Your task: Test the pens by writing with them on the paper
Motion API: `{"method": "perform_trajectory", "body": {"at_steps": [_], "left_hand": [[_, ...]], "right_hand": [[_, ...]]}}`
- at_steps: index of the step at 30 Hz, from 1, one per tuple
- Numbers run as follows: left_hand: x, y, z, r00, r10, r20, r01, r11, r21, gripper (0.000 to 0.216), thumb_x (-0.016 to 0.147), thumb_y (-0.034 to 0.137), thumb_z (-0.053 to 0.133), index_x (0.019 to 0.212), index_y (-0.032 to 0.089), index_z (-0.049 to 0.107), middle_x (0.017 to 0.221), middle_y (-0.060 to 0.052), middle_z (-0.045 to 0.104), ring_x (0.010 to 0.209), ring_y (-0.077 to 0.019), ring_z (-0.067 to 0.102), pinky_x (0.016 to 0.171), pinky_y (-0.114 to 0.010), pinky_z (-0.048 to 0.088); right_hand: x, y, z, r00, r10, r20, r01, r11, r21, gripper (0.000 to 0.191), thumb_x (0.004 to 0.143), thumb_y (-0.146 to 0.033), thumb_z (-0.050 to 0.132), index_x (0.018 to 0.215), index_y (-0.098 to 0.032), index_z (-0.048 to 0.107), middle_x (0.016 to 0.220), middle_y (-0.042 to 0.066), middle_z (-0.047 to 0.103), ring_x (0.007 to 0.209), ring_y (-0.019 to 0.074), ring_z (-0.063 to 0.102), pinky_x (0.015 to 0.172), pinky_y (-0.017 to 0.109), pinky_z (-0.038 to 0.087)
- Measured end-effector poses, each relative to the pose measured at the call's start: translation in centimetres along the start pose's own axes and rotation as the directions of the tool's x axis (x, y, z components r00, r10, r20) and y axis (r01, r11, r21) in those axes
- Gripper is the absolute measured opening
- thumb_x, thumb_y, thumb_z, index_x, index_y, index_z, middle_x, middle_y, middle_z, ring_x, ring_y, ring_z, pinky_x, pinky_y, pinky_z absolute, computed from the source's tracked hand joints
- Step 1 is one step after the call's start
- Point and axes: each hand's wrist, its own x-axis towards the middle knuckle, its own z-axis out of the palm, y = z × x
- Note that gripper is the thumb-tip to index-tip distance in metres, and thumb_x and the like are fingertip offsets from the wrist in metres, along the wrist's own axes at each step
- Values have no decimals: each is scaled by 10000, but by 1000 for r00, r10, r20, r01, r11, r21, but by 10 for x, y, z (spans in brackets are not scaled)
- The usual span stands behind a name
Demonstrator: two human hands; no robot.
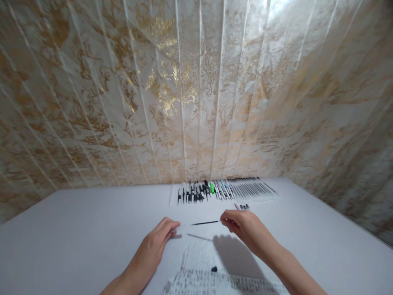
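My right hand (242,224) pinches the pale end of a thin pen refill (205,223), dark along most of its length. It is held above the white table, its narrow tip pointing left toward my left hand (159,237). The fingers of my left hand are closed together; a faint, see-through shape seems to reach from them toward the refill tip, too pale to make out. Below the hands lies a clear tube (184,259), and a small black pen part (214,269) rests on a sheet covered with writing (221,280).
At the back of the table (92,229) lies a row of pens and pen parts (199,192), with a bright green piece (212,187) among them. Many thin refills (254,190) lie to their right. Several small dark pieces (244,207) lie in front. A patterned curtain (196,90) hangs behind.
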Motion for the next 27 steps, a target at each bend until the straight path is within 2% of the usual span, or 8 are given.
{"method": "perform_trajectory", "body": {"at_steps": [7,11,14,17,19,22,24,27], "left_hand": [[-2,8,0,1000,-15,20,16,999,-29,255,936,204,378,1012,224,620,930,-44,647,858,-169,643,791,-249,518],[-3,14,-1,995,53,90,-45,995,-86,278,942,175,370,1056,228,618,968,-47,645,893,-167,637,809,-241,511],[-4,20,0,985,80,151,-59,988,-141,294,951,163,363,1106,240,601,1015,-46,640,941,-166,625,853,-248,498],[-6,23,2,988,74,135,-50,983,-177,297,953,163,361,1135,244,582,1006,-39,635,904,-156,626,843,-249,499],[-7,21,2,994,50,93,-32,983,-183,288,956,180,363,1146,241,569,942,-27,633,849,-149,628,818,-249,504],[-8,16,2,999,-5,36,12,982,-188,263,963,222,374,1158,241,549,874,-6,625,821,-147,626,790,-250,507],[-9,14,2,1000,-16,10,17,982,-187,256,965,235,380,1161,243,544,874,-3,625,810,-145,626,773,-247,509],[-11,14,4,1000,20,19,-17,985,-172,256,965,230,384,1152,257,556,895,-1,623,781,-135,624,756,-234,511]], "right_hand": [[-2,-4,0,1000,-23,-1,23,999,43,178,877,-110,552,832,-190,705,726,17,720,639,143,633,610,229,397],[-3,-14,12,998,-55,7,54,995,88,163,882,-123,572,847,-198,713,765,17,734,688,150,651,651,232,409],[-6,-26,20,996,-59,62,50,989,141,139,895,-204,587,965,-224,706,797,14,742,673,149,649,637,231,406],[-10,-36,19,986,-8,166,-13,992,123,272,846,-216,640,1117,-197,637,803,29,741,670,164,639,603,234,387],[-14,-41,17,965,19,261,-41,996,79,310,773,-153,675,1080,-178,641,790,34,736,676,172,633,573,227,363],[-19,-45,20,925,12,380,-31,998,45,255,681,-77,676,912,-184,687,845,42,732,717,173,636,570,215,354],[-20,-45,26,920,4,391,-16,1000,27,220,680,-45,633,847,-173,695,881,58,724,755,177,642,604,216,372],[-20,-43,37,941,-23,338,11,999,38,202,708,-20,573,806,-158,685,874,70,709,762,179,643,644,225,399]]}}
